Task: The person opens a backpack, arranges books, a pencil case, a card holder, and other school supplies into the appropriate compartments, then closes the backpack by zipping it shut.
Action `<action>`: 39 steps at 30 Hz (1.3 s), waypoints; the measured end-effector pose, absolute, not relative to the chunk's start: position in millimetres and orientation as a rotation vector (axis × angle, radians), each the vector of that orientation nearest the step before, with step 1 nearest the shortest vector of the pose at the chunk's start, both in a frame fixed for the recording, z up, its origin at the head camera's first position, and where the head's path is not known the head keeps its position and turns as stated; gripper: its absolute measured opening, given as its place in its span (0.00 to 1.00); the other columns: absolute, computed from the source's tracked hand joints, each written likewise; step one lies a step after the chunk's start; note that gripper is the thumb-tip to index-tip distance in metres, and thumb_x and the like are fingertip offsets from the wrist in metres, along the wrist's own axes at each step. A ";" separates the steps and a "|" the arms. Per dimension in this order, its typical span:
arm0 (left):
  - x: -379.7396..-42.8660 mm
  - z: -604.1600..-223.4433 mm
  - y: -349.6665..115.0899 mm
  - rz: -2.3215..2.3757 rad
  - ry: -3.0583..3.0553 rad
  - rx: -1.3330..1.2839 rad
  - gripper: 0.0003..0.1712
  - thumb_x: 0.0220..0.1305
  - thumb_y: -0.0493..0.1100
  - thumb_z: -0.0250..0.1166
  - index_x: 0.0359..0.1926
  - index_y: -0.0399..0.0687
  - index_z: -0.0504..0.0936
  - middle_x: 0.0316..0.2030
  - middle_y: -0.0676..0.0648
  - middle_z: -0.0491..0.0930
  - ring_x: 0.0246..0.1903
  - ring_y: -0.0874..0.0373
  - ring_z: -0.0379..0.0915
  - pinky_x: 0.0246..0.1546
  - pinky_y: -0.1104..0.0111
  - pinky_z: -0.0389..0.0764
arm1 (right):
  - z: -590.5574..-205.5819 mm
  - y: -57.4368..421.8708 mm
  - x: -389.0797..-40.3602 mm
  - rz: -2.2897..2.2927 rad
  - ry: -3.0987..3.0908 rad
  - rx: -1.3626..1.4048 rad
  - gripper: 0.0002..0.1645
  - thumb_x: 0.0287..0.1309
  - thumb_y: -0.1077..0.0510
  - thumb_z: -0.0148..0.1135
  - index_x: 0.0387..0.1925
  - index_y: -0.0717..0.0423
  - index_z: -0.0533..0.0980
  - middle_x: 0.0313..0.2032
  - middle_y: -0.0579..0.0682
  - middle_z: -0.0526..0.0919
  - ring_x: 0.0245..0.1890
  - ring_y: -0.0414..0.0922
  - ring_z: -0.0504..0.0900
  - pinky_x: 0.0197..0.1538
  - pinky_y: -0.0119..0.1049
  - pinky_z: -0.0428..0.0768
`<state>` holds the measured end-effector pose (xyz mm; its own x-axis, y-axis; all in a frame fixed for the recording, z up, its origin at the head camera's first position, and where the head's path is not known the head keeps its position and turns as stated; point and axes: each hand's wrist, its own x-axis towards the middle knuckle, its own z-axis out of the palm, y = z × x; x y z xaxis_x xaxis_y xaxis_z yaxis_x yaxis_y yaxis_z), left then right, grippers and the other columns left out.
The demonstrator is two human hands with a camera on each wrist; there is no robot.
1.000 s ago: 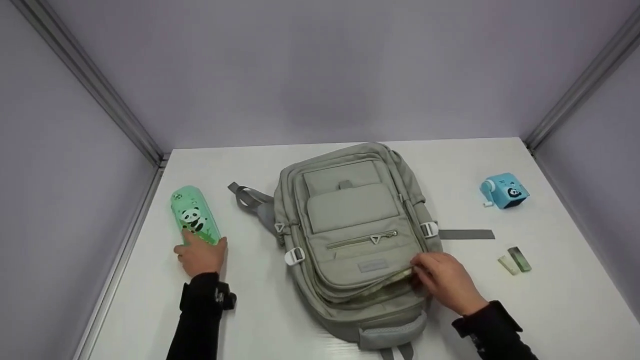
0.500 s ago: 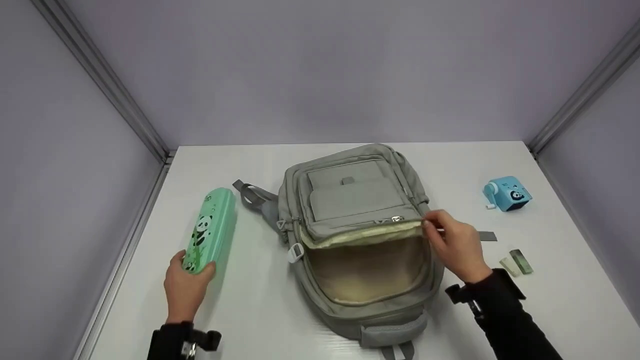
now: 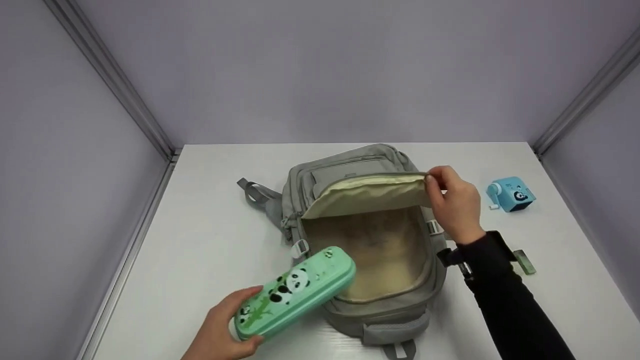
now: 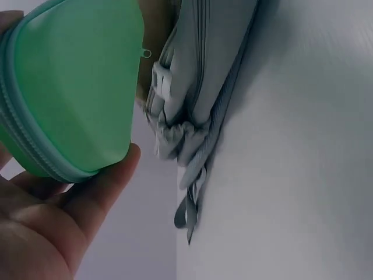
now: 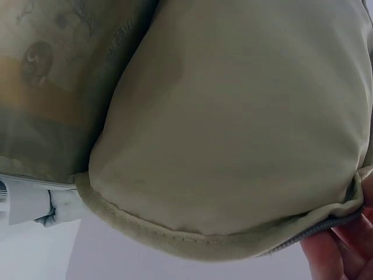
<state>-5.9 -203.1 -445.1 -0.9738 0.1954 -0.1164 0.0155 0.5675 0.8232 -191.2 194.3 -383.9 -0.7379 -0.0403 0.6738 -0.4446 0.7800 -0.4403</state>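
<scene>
A mint-green pencil case [image 3: 295,292] with panda pictures is held at its near end by my left hand [image 3: 225,325], thumb and fingers on opposite sides. Its far end overlaps the lower left rim of the backpack's opening. The left wrist view shows the zipper round the case [image 4: 76,93]. My right hand [image 3: 455,202] pinches the zippered edge of the grey-green backpack's front flap [image 3: 375,195] and holds it lifted. The pale lining [image 5: 233,116] fills much of the right wrist view. Beneath the flap, the front pocket [image 3: 380,255] gapes wide on the backpack [image 3: 340,162], which lies flat.
A blue pencil sharpener [image 3: 511,194] with a crank and panda print stands at the right of the white table [image 3: 215,215]. A small green block [image 3: 524,262] lies nearer, partly beside the right sleeve. A grey strap [image 3: 262,197] sticks out left of the backpack.
My left hand has picked up the pencil case from the table's left and brought it right, to the backpack. My right hand has raised the flap away from me, widening the pocket.
</scene>
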 end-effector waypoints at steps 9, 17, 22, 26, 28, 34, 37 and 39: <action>-58.6 -444.4 -109.4 1.109 2.830 0.677 0.35 0.50 0.51 0.67 0.61 0.55 0.68 0.59 0.42 0.68 0.57 0.48 0.68 0.53 0.59 0.73 | -387.7 191.8 -193.3 0.793 -2.313 0.325 0.07 0.59 0.59 0.56 0.33 0.61 0.75 0.24 0.58 0.82 0.23 0.53 0.80 0.26 0.46 0.71; -116.8 -462.7 -49.6 0.699 3.095 0.520 0.34 0.49 0.53 0.69 0.57 0.45 0.72 0.52 0.32 0.73 0.51 0.39 0.72 0.50 0.55 0.75 | -390.5 190.4 -188.4 0.830 -2.294 0.338 0.07 0.59 0.60 0.55 0.35 0.62 0.75 0.25 0.59 0.82 0.25 0.54 0.81 0.27 0.47 0.72; -128.9 -470.8 -32.8 0.416 3.140 0.320 0.19 0.51 0.53 0.68 0.39 0.45 0.81 0.37 0.35 0.80 0.31 0.46 0.78 0.32 0.61 0.79 | -389.7 188.4 -184.0 0.828 -2.277 0.330 0.07 0.59 0.62 0.55 0.35 0.63 0.75 0.26 0.58 0.83 0.26 0.53 0.82 0.27 0.46 0.73; -135.3 -472.3 -21.8 0.186 3.269 0.330 0.11 0.51 0.48 0.68 0.22 0.45 0.82 0.21 0.43 0.79 0.18 0.53 0.73 0.18 0.67 0.76 | -386.6 187.7 -181.3 0.820 -2.259 0.332 0.06 0.58 0.63 0.56 0.33 0.63 0.76 0.25 0.57 0.82 0.25 0.52 0.81 0.26 0.39 0.71; -138.6 -472.3 -17.5 0.069 3.326 0.350 0.11 0.52 0.44 0.66 0.17 0.47 0.80 0.16 0.46 0.77 0.15 0.56 0.72 0.14 0.69 0.73 | -384.8 187.6 -180.0 0.820 -2.257 0.339 0.05 0.58 0.63 0.56 0.33 0.63 0.76 0.24 0.57 0.82 0.24 0.51 0.81 0.25 0.35 0.70; -138.6 -466.3 -21.7 0.100 3.276 0.392 0.14 0.54 0.48 0.66 0.15 0.51 0.78 0.13 0.50 0.75 0.14 0.58 0.71 0.12 0.70 0.70 | -386.6 190.0 -177.1 0.802 -2.273 0.343 0.05 0.58 0.62 0.57 0.33 0.61 0.76 0.25 0.55 0.83 0.25 0.49 0.82 0.24 0.34 0.73; -128.3 -457.0 -32.9 0.289 3.292 0.484 0.15 0.53 0.55 0.65 0.21 0.51 0.78 0.15 0.50 0.74 0.14 0.59 0.70 0.13 0.70 0.69 | -390.4 191.9 -173.2 0.810 -2.273 0.345 0.05 0.57 0.62 0.57 0.33 0.61 0.76 0.25 0.56 0.83 0.26 0.49 0.82 0.25 0.34 0.73; -119.4 -450.0 -41.2 0.422 3.401 0.648 0.14 0.54 0.56 0.64 0.24 0.52 0.77 0.16 0.52 0.73 0.14 0.61 0.69 0.15 0.72 0.67 | -393.5 193.3 -169.6 0.818 -2.270 0.357 0.05 0.57 0.63 0.57 0.33 0.61 0.76 0.25 0.56 0.83 0.27 0.50 0.82 0.25 0.32 0.73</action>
<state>-119.4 -41.2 -450.0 -0.8738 0.3104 0.3743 0.3924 0.9047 0.1657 -169.6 193.3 -393.5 -0.7253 -0.0234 0.6880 -0.4572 0.7636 -0.4560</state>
